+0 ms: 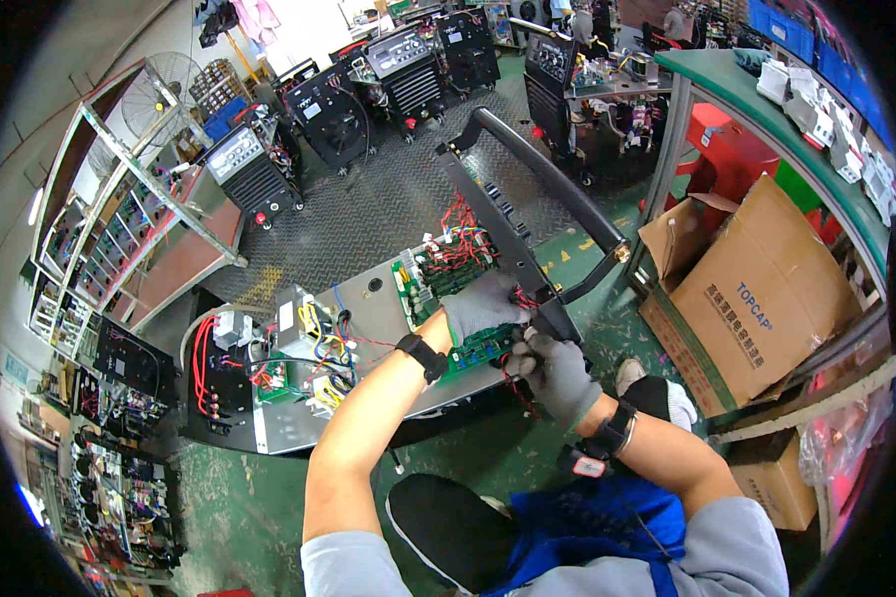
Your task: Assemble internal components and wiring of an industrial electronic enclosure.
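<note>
An opened machine chassis (pixel 378 313) is seen near the centre, stretched from eight to two o'clock, with a black front panel (pixel 508 244) and tubular handle (pixel 556 181) at its two-o'clock end. The gloved left hand (pixel 483 306) is laid over a green circuit board (pixel 458 360), which is partly covered by it; its fingertips are lost against the panel, so whether anything is gripped cannot be told. At four o'clock from it, the gloved right hand (pixel 558 376) is held with bent fingers by the panel's lower end; what is pinched, if anything, cannot be made out. At two o'clock, a green-topped table (pixel 727 75) is cut off by the dark rim
</note>
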`<state>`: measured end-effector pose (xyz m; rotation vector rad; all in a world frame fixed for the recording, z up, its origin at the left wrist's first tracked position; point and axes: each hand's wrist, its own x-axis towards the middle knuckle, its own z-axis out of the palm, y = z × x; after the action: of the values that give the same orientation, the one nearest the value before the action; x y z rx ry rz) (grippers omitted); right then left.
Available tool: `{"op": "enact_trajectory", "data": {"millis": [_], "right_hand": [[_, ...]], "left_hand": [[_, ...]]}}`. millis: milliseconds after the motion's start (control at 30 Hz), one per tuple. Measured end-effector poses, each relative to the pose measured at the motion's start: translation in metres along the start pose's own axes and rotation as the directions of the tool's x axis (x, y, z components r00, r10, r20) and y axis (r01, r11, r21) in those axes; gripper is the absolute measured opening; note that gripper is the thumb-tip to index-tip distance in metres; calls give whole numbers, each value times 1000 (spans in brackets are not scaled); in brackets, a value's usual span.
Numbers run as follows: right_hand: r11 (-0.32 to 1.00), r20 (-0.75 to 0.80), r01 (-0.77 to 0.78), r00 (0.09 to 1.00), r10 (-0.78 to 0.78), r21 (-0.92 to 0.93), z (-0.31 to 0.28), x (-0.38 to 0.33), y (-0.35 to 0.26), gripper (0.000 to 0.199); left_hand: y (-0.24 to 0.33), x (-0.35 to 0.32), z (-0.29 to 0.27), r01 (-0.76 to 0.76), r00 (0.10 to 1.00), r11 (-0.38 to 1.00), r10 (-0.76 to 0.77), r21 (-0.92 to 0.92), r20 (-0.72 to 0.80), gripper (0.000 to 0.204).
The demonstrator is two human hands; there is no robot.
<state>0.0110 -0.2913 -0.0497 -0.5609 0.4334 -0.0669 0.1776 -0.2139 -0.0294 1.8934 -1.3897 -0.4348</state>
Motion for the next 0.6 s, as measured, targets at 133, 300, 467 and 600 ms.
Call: {"op": "enact_trajectory", "data": {"millis": [133, 300, 467, 600], "right_hand": [[761, 104, 381, 916, -387, -525, -6, 1, 3, 20], [12, 608, 696, 635, -477, -718, 6, -29, -5, 26], [-163, 763, 747, 611, -214, -644, -13, -36, -21, 17], [-115, 786, 778, 605, -124, -617, -20, -41, -25, 14]], "left_hand": [[49, 5, -19, 318, 946, 947, -321, 51, 45, 35], [33, 0, -34, 53, 972, 668, -205, 742, 116, 20], [36, 8, -36, -167, 905, 387, -304, 907, 297, 21], [45, 16, -36, -145, 832, 384, -452, 912, 322, 35]]}}
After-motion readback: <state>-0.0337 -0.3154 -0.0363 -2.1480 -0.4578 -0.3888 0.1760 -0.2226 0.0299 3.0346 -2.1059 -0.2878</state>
